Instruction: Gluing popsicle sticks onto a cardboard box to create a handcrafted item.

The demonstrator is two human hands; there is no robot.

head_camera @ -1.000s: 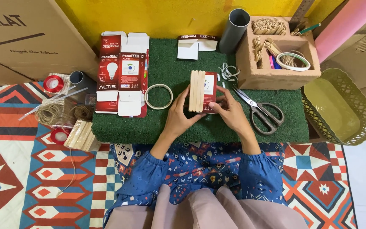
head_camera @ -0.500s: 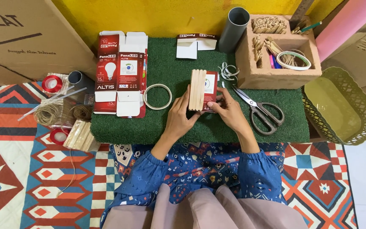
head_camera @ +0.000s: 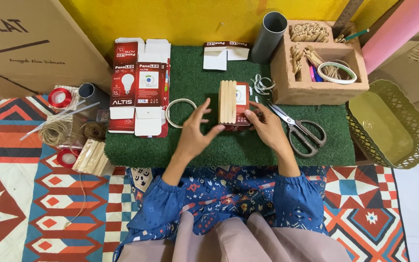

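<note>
Partly, your small red box [head_camera: 240, 104] is hidden: a row of flat wooden sticks [head_camera: 227, 101] lies along its left face, covering about half of it, and I count four sticks, though the edges run together. Your right hand [head_camera: 267, 127] has its fingers [head_camera: 251, 114] pressed on the box's lower right corner, so that corner is out of sight. Whether the sticks are fixed to the box I cannot tell. The box rests on the green turf mat [head_camera: 195, 150], near the middle.

Half a second ago your left hand [head_camera: 193, 135] was closed against the box's left side; now it has come away, fingers spread and released, the thumb tip just touching the lower left corner. The right hand keeps its grasp on the box. The box itself has not shifted.

Around you: one pair of scissors [head_camera: 300, 130] just right of your right hand, one wire ring [head_camera: 179, 112] to the left of the left hand, two flattened cartons, a large red one [head_camera: 138, 92] and a smaller one [head_camera: 226, 51], one grey tube [head_camera: 267, 30] standing upright, and one wooden organiser [head_camera: 297, 92] with three compartments holding more sticks. A green basket [head_camera: 413, 140] sits at the right, its far edge cut off by another box.
</note>
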